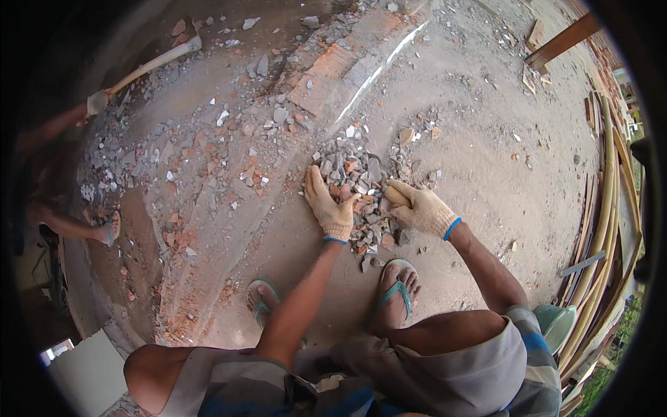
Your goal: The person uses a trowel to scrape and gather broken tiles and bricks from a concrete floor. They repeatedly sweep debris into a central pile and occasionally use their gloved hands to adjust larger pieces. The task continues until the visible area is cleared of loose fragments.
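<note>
Beneath me, a pile of broken rubble (360,170), grey mortar chunks mixed with reddish brick bits, lies on the dusty ground. My left hand (328,207), in a cream knit glove with a blue cuff, rests against the pile's left side, fingers stretched away from me and thumb spread over the pieces. From the right, my right hand (422,208), gloved the same way, reaches in with its fingers pointing left and slightly bent against the pile's edge. Neither hand visibly grips a piece; the undersides of both are hidden.
At left, another person's gloved hand (97,103) holds a long-handled tool (154,64). Loose debris covers the ground around a broken brick edge (323,76). Poles and boards (603,215) lie along the right, near a green container (556,325). A wooden post (564,40) stands beyond.
</note>
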`<move>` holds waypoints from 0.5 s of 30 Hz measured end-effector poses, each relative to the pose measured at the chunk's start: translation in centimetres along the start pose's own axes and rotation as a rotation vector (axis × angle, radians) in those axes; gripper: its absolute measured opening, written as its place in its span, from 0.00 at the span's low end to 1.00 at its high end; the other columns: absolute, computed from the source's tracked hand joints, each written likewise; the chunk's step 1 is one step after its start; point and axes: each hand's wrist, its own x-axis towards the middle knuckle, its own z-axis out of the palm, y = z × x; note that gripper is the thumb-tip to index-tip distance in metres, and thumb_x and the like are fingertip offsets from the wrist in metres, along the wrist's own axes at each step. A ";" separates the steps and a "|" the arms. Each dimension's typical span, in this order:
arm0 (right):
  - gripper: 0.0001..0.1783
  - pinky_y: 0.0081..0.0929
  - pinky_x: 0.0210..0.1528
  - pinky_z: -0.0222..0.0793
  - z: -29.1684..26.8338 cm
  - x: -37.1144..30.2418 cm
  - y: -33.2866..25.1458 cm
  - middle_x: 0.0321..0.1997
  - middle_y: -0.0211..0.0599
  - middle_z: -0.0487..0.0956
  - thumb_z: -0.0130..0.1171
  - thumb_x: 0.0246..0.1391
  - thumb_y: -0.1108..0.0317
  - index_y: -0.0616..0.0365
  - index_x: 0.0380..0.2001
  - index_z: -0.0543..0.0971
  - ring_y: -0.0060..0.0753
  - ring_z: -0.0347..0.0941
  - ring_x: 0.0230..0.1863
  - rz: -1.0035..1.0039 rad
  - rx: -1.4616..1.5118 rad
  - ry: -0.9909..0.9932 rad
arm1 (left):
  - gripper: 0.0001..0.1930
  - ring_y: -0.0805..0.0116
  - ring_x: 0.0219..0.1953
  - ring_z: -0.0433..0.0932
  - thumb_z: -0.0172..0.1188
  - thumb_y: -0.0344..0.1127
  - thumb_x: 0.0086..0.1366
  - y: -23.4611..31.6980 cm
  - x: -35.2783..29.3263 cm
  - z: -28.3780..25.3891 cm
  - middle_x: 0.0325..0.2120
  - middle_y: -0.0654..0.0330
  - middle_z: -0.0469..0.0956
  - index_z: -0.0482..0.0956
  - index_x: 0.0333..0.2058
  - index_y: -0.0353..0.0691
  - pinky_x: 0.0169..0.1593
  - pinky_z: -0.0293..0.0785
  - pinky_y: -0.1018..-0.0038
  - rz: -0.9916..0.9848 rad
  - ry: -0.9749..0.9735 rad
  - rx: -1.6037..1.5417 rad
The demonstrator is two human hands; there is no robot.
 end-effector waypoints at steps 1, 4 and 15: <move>0.40 0.45 0.53 0.83 0.8 -0.6 -0.4 0.50 0.58 0.88 0.68 0.65 0.57 0.51 0.78 0.70 0.57 0.89 0.50 -0.013 0.050 0.008 | 0.56 0.31 0.77 0.60 0.72 0.65 0.67 0.2 0.0 0.0 0.76 0.32 0.62 0.58 0.79 0.32 0.78 0.56 0.41 -0.035 0.012 -0.041; 0.40 0.40 0.55 0.82 3.1 -2.3 -1.8 0.53 0.57 0.88 0.68 0.66 0.58 0.56 0.78 0.70 0.48 0.89 0.52 0.026 0.166 0.031 | 0.52 0.36 0.76 0.63 0.83 0.42 0.59 0.8 -0.4 -0.2 0.75 0.39 0.65 0.64 0.77 0.38 0.78 0.61 0.46 -0.073 0.049 -0.082; 0.39 0.26 0.37 0.77 5.5 -6.7 -8.2 0.44 0.36 0.84 0.65 0.65 0.63 0.61 0.77 0.70 0.23 0.78 0.35 0.382 0.630 -0.050 | 0.38 0.57 0.65 0.77 0.76 0.19 0.56 3.7 -2.1 -1.4 0.64 0.53 0.75 0.75 0.67 0.32 0.69 0.77 0.64 -0.523 0.122 -0.716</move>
